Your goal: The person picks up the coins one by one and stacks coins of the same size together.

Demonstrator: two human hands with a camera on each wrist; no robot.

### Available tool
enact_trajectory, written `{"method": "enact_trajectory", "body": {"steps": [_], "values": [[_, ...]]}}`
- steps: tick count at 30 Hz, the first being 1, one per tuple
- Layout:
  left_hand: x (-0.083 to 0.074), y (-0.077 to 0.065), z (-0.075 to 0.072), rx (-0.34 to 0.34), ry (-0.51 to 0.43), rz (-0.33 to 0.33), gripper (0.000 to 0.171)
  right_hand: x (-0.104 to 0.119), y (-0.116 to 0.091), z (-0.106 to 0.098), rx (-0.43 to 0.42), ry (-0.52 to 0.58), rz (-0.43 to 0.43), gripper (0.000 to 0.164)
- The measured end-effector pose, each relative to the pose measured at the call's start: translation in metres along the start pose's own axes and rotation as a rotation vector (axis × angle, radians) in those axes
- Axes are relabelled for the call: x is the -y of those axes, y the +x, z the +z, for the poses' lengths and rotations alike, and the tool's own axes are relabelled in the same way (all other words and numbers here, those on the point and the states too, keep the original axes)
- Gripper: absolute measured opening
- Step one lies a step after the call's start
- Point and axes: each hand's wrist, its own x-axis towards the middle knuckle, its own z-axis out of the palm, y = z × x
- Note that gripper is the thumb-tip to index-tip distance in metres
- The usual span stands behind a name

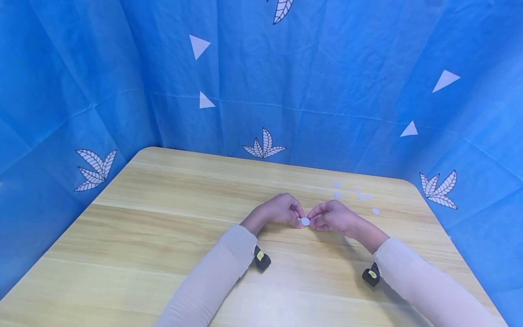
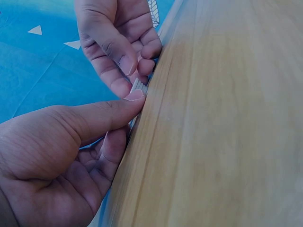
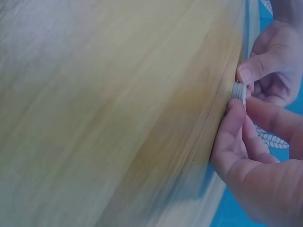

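A short stack of small white round discs (image 1: 305,221) stands on the wooden table between my two hands; the wrist views show its layered edge. My left hand (image 1: 282,210) holds the stack from the left, its thumb (image 2: 128,104) against the disc edges. From the other side, the right hand (image 1: 336,215) grips the stack with bent thumb and fingers, the fingertips (image 3: 234,113) at its edge. Part of the stack is hidden by the fingers in both wrist views.
Several loose white discs lie scattered towards the back right of the wooden table (image 1: 196,190), including a nearer disc (image 1: 376,211) beyond my right hand. A blue curtain (image 1: 253,68) with leaf and triangle prints hangs around the table's back and sides.
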Motion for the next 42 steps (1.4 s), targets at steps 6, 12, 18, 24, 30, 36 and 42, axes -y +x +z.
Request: {"method": "enact_trajectory", "body": {"steps": [6, 12, 18, 24, 30, 36, 42], "values": [[-0.0004, -0.0008, -0.0008, -0.001, -0.003, 0.005, 0.019, -0.0008, 0.0028, 0.0023, -0.023, -0.103, -0.015, 0.027], [0.0002, 0.0011, -0.0015, -0.002, 0.008, 0.006, 0.020, 0.0015, 0.0036, 0.0054, -0.046, -0.133, -0.026, 0.024], [-0.0009, 0.0017, -0.0025, 0.001, 0.003, 0.000, 0.021, 0.0040, 0.0029, 0.0071, -0.054, -0.135, -0.022, 0.023], [-0.0024, 0.0023, -0.0024, 0.008, -0.005, 0.001, 0.021, 0.0040, 0.0022, 0.0059, -0.053, -0.145, -0.009, 0.024], [-0.0021, 0.0027, -0.0014, 0.011, -0.004, 0.001, 0.020, 0.0023, 0.0009, 0.0032, -0.043, -0.122, -0.010, 0.022], [-0.0017, 0.0013, -0.0013, 0.006, -0.006, -0.001, 0.019, 0.0020, -0.0009, 0.0032, -0.028, -0.093, -0.017, 0.021], [-0.0014, -0.0002, -0.0012, 0.010, -0.021, -0.002, 0.019, 0.0018, -0.0019, 0.0010, -0.002, -0.073, -0.019, 0.022]]}}
